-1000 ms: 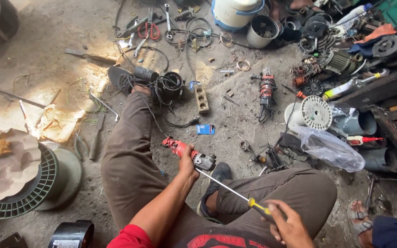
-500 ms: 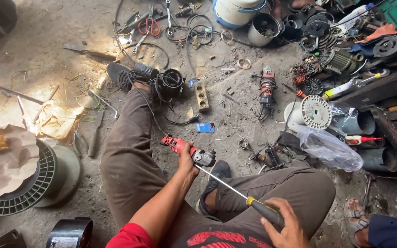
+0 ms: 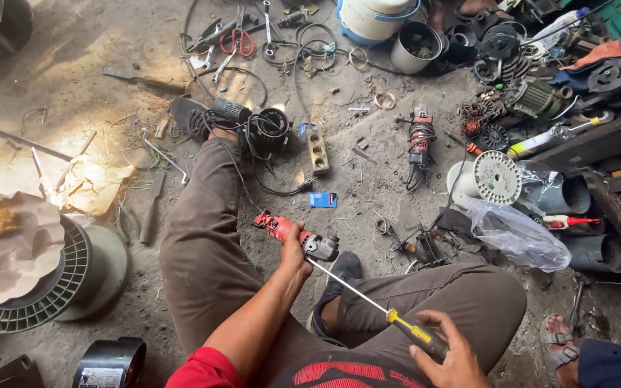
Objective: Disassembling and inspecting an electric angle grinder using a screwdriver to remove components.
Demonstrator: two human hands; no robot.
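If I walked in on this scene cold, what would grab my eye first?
Probably the red power tool gripped by the left hand at the centre, with the right hand pushing a long yellow-handled screwdriver into its metal head. Next, the concrete floor around the seated person, strewn with cables, motor parts and a white spool at right.

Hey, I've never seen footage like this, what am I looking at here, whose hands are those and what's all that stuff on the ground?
This is one view from a camera worn on a person's head, looking down at their own lap as they sit on a concrete floor. Their left hand grips a red power tool. Their right hand holds a long screwdriver with a yellow and black handle, its tip at the tool's metal head. Around lie cables, motor parts, a white spool, a plastic bag and another red tool.
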